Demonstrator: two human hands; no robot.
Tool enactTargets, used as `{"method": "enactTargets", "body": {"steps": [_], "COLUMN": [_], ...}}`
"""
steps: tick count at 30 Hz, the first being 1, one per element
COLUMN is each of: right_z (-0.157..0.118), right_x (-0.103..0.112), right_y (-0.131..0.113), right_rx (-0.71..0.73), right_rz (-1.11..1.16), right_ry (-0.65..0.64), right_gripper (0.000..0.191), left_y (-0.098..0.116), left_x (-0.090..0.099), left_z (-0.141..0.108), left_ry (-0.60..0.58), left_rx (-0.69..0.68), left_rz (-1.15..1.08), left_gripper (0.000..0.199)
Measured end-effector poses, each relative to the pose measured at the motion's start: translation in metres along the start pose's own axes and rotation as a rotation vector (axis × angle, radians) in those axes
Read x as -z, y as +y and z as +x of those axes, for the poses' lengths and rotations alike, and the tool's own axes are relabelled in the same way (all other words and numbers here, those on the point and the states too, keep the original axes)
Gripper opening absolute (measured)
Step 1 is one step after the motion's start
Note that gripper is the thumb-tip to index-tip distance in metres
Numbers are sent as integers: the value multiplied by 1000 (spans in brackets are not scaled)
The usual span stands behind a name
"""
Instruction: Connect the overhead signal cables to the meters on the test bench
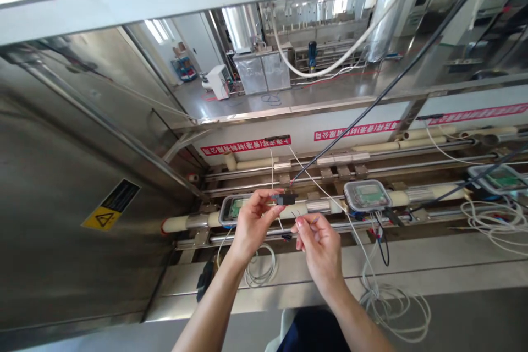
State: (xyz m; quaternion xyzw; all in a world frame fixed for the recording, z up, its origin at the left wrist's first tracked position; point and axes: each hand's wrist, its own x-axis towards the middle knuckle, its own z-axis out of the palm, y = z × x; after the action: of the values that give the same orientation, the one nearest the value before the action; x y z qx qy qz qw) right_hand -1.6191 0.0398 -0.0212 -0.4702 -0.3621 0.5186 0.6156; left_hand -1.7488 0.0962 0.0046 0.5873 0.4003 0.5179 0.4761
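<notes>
My left hand (254, 223) pinches a small black connector block (286, 198) between thumb and fingers. A black cable (355, 124) runs down from the upper right to this block, with thin reddish wire ends where they meet. Just to its right and a little lower, my right hand (319, 245) is closed in a pinch on a thin wire (297, 213) whose fine ends point toward the block. A gap shows between these ends and the block. Behind my left hand, a clear-lidded box (231, 210) with a green circuit board is partly hidden.
A second circuit-board box (367, 196) sits on the rail to the right, and a third box (501, 179) lies beyond. Coiled white cables (260, 267) rest on the metal ledge (181, 286). A steel cabinet wall (74, 165) stands at left; a white hose (317, 73) hangs ahead.
</notes>
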Motion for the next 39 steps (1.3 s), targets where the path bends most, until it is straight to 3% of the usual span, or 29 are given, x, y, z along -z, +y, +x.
{"method": "enactTargets", "body": {"steps": [6, 28, 39], "right_z": [-1, 7, 9], "right_x": [-9, -10, -10], "right_y": [-5, -13, -13], "right_rx": [-3, -72, -64], "right_rz": [32, 138, 140], "right_ry": [-3, -48, -45], "right_gripper": [23, 26, 26], "left_y": [4, 2, -6], "left_x": [-4, -1, 1], "left_z": [-5, -4, -6], "left_ry": [-8, 76, 17], "left_rx": [9, -132, -160], "left_rz": [-129, 321, 299], "left_gripper": [26, 18, 18]}}
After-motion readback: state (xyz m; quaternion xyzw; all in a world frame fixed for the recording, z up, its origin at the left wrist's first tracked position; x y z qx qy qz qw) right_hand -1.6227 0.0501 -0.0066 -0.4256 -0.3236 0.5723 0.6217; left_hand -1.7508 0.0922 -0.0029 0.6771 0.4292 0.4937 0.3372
